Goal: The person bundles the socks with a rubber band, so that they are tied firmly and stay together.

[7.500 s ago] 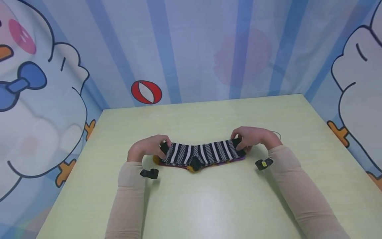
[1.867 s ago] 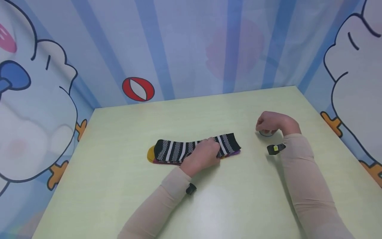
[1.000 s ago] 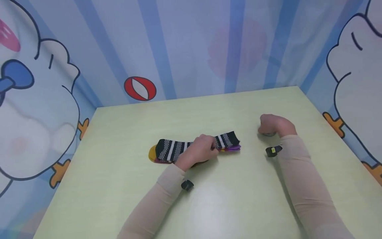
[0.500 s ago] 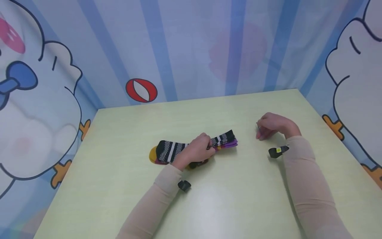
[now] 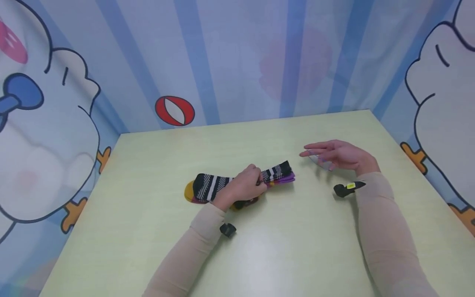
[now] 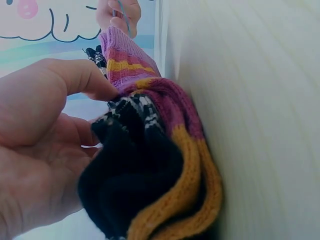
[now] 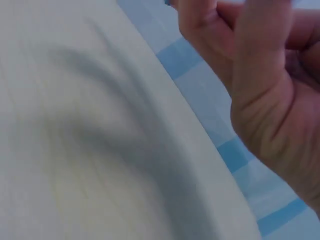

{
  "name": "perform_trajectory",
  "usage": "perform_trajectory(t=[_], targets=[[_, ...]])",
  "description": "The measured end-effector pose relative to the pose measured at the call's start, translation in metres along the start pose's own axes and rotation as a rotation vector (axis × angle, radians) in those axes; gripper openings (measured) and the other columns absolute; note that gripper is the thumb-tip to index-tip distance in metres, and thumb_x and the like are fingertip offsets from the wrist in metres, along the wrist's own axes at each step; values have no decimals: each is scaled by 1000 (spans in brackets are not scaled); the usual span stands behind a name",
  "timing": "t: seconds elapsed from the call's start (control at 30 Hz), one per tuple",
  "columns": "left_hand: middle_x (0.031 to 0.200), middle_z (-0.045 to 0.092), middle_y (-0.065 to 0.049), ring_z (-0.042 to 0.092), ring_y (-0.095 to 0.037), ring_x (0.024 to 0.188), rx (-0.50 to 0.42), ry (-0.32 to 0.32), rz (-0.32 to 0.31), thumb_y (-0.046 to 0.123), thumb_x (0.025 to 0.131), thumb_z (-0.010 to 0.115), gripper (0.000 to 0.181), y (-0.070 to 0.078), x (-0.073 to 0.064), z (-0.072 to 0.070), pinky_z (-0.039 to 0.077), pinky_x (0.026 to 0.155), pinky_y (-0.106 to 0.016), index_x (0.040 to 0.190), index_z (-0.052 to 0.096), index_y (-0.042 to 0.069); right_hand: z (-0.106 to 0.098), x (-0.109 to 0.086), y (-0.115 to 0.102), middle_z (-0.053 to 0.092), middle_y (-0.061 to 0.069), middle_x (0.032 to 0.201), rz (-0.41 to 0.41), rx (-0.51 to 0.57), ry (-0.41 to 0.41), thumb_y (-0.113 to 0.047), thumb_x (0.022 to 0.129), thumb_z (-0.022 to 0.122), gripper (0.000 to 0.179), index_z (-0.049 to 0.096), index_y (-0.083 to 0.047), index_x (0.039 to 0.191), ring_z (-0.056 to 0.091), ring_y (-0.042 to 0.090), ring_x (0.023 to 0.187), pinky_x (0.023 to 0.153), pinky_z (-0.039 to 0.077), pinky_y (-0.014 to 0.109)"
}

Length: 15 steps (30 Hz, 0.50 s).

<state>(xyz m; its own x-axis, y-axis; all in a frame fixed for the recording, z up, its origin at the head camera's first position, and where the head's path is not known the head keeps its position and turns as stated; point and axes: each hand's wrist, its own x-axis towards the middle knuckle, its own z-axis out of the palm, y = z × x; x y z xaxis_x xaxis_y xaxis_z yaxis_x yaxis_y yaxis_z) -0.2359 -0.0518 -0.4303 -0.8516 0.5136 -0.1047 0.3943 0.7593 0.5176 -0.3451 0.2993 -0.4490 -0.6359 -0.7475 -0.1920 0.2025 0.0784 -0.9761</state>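
A stack of socks [image 5: 213, 186] lies on the table, black-and-white striped ones on top. Below these, purple, maroon and mustard socks [image 6: 187, 150] show in the left wrist view. My left hand [image 5: 243, 183] grips the stack around its middle, squeezing it narrow, with the cuffs [image 5: 283, 173] sticking out to the right. To the right of the cuffs, my right hand [image 5: 343, 156] is raised above the table, fingers spread and mostly straight. A thin bluish loop, like a rubber band [image 5: 316, 161], hangs stretched across its fingers. How it passes round the thumb is unclear.
The pale table [image 5: 259, 255] ends at a blue striped backdrop [image 5: 241, 62] at the back. Printed cartoon figures cover the side walls. A small black camera [image 5: 228, 230] sits on the left wrist and another camera [image 5: 349, 188] on the right.
My left hand moved from the toe end to the middle and bunched the stack, lifting the cuffs slightly. My right hand left the cuffs, took up the thin band and has now spread its fingers.
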Motion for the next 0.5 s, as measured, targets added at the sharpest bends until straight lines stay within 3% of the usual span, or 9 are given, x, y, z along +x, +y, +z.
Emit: perform_trajectory(t=[0.07, 0.13, 0.27, 0.4, 0.5], targets=[[100, 46, -9, 45, -20, 82, -6, 3, 10, 15, 93, 57, 13, -1, 0, -1, 40, 72, -31, 87, 50, 6, 3, 1, -1, 48, 11, 150, 6, -55, -25, 5, 101, 49, 63, 22, -2, 157, 62, 16, 81, 52, 45, 22], [99, 46, -9, 44, -20, 82, -13, 3, 14, 14, 94, 57, 13, -1, -1, -1, 39, 72, -31, 87, 50, 5, 9, 5, -4, 52, 14, 145, 58, -112, 10, 4, 98, 56, 64, 26, -1, 154, 63, 18, 81, 53, 47, 25], [101, 46, -9, 45, -20, 83, -19, -8, 8, 15, 94, 56, 12, 0, -2, -2, 40, 73, -31, 90, 51, 5, 23, 15, -9, 67, 18, 119, 207, -241, 126, -16, 97, 67, 44, 43, 6, 126, 67, 27, 84, 68, 57, 38], [101, 46, -9, 46, -20, 82, -20, -14, 3, 14, 94, 56, 11, 0, -2, -2, 41, 73, -31, 91, 52, 4, 33, 22, -12, 69, 24, 109, 247, -287, 121, -33, 102, 59, 45, 57, 12, 109, 69, 34, 89, 79, 57, 47], [102, 47, -9, 47, -19, 83, -14, -13, 5, 15, 93, 56, 11, 0, -1, -3, 41, 73, -31, 91, 52, 5, 39, 26, -12, 68, 26, 109, 242, -256, 81, -35, 105, 52, 49, 63, 12, 111, 68, 34, 91, 81, 56, 50]])
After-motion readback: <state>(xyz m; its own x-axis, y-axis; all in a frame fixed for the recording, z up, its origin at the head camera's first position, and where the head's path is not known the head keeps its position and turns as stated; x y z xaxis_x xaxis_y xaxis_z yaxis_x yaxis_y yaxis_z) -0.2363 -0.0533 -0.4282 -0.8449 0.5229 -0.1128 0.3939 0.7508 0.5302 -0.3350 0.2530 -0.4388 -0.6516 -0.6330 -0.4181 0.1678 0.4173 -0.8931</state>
